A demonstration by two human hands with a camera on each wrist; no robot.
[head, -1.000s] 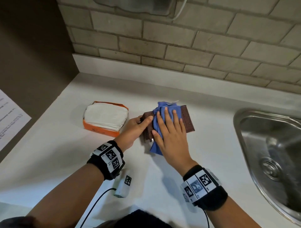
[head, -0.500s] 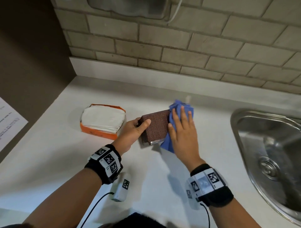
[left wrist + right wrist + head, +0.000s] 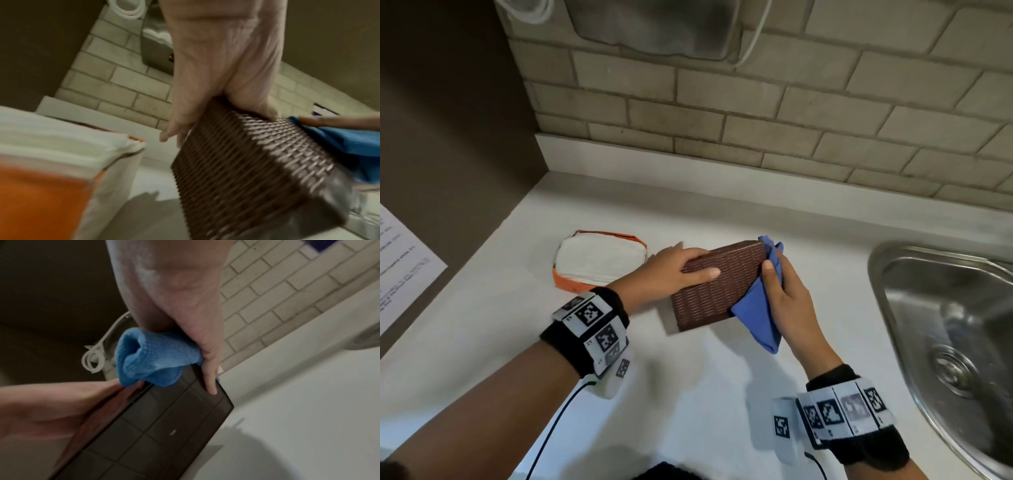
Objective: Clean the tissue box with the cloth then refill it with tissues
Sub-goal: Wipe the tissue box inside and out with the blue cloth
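The brown woven tissue box (image 3: 719, 287) stands tilted up on one edge on the white counter (image 3: 688, 394). My left hand (image 3: 690, 262) grips its upper left corner, thumb on the woven face, fingers behind. My right hand (image 3: 777, 274) holds the bunched blue cloth (image 3: 756, 315) and presses it against the box's right-hand face. The right wrist view shows this face as the dark gridded underside (image 3: 164, 426), with the cloth (image 3: 152, 356) under my palm. An orange pack of white tissues (image 3: 599, 260) lies to the left, beside my left hand.
A steel sink (image 3: 945, 308) opens at the right edge of the counter. A brick wall with a grey dispenser (image 3: 654, 24) runs behind. A dark side wall with a printed sheet (image 3: 400, 267) closes the left.
The box has been tipped from lying flat to standing on edge. My right hand has slid the cloth from the box's top across to its right-hand face.
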